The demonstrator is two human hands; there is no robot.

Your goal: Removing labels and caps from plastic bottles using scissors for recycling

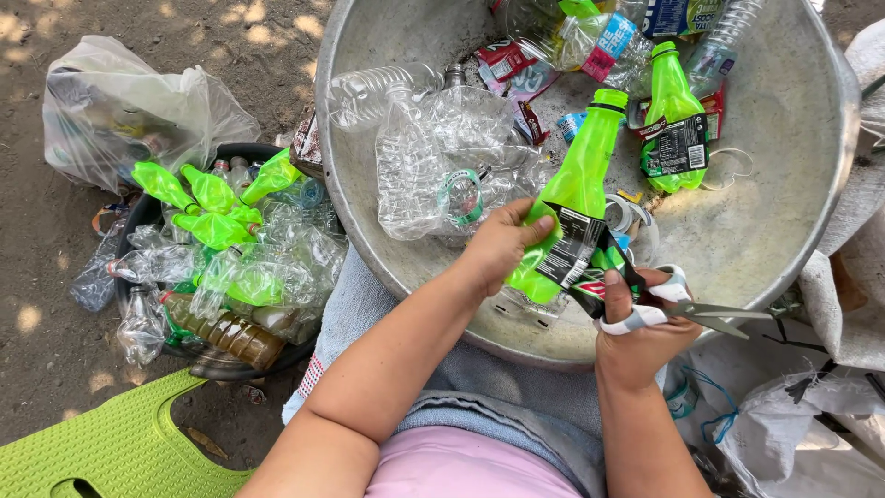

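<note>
Over the metal basin [793, 212]: left hand [502, 244] closed around green bottle [572, 198]; right hand [641, 337] gripping scissors [687, 309] at its label.

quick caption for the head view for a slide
Left hand grips a green plastic bottle over a metal basin while the right hand works scissors at its label.

Head view, steeply downward, close.

Both forearms are bare, with no sleeves, watch or rings showing on the left hand [502, 242] or the right hand [639, 346]. At six o'clock sits a pink top [466, 466], above it grey-blue denim cloth [516, 397] over the lap.
</note>
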